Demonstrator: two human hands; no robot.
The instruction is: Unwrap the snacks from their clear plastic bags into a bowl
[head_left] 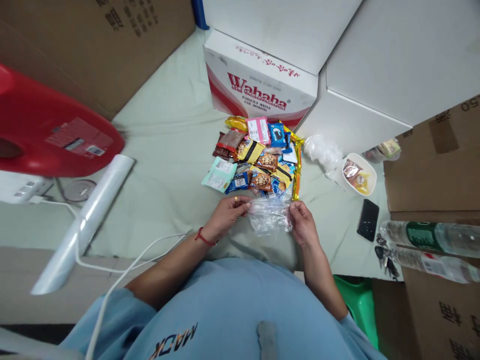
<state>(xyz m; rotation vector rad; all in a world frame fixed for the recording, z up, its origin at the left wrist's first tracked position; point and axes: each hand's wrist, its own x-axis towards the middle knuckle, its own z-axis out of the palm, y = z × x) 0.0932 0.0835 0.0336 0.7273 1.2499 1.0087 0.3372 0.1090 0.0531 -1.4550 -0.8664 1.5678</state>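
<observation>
Between my two hands a clear plastic bag (268,216) is stretched out, crinkled and see-through. My left hand (228,212) pinches its left edge, and my right hand (303,220) pinches the right edge. Just beyond the bag lies a pile of wrapped snacks (262,162) in yellow, brown, blue and red packets. A pale green packet (219,174) sits at the pile's left side, and a pink and white packet (258,131) lies at its back. Long gold-wrapped sticks (297,170) run along its right side.
Behind the pile stands a Wahaha water carton (258,85). To the right are crumpled clear plastic (323,152), a white bowl (371,175) with packets, a phone (368,220), keys (386,257) and plastic bottles (435,237). At left are a red jug (56,130), a plastic roll (84,225) and a white cable (112,270).
</observation>
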